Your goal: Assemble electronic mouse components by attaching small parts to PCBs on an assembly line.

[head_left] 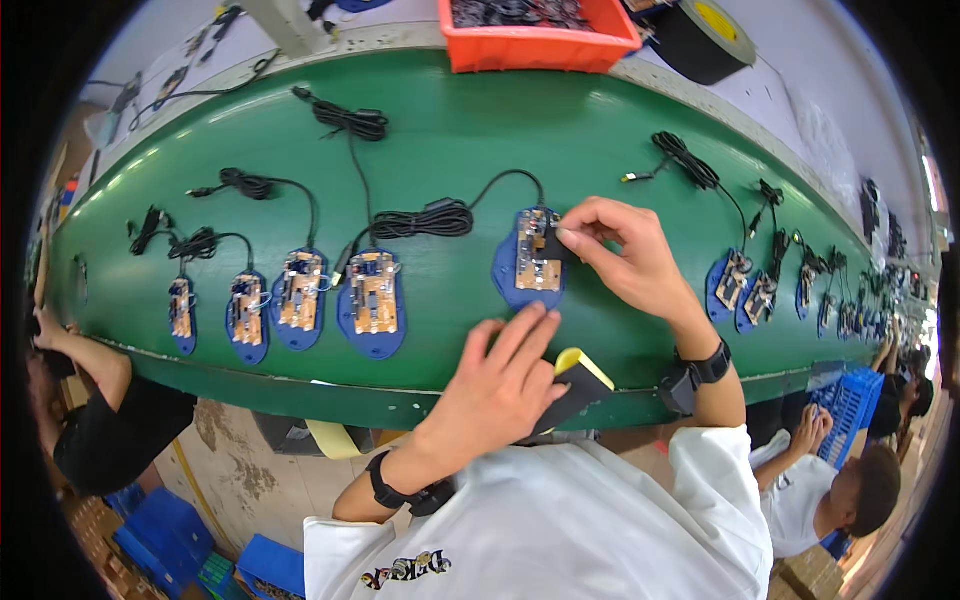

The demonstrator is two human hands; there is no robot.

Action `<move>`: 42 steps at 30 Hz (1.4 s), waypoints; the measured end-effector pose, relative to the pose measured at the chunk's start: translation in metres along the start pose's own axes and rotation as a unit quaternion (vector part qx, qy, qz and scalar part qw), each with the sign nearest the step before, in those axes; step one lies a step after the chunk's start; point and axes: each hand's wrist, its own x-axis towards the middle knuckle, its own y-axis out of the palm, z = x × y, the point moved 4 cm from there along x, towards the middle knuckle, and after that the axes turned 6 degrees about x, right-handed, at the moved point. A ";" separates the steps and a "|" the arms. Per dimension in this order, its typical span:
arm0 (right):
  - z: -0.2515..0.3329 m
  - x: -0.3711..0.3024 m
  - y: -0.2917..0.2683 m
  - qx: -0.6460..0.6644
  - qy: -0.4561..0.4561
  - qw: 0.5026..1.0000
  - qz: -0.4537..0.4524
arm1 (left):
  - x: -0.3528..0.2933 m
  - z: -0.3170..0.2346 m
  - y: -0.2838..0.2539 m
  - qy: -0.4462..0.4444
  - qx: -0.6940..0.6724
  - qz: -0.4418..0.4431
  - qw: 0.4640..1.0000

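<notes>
One small black patch point(555, 248) in a closed grip

The right hand point(625, 260) pinches it at the tan circuit board point(540, 277) on a rounded blue plate point(507, 275). The left hand point(492, 388), fingertips at the plate's lower edge, holds a black, yellow-backed sheet point(582, 396). Placing seems underway; pressing flat probably follows. Green desk point(450, 300) beneath.

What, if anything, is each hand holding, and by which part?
Right hand: a small black piece, pinched at its right side. Left hand: a black-and-yellow pad, by its left end.
</notes>
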 end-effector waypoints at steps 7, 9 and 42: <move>0.006 -0.014 0.016 -0.023 0.012 0.999 -0.020 | 0.011 0.017 -0.007 -0.004 0.050 0.005 0.999; 0.006 -0.014 0.018 -0.023 0.012 0.999 -0.022 | 0.014 0.018 -0.008 -0.002 0.059 0.006 0.998; 0.014 -0.026 0.037 -0.282 -0.074 0.946 -0.140 | 0.022 0.023 -0.007 -0.011 0.081 0.030 0.996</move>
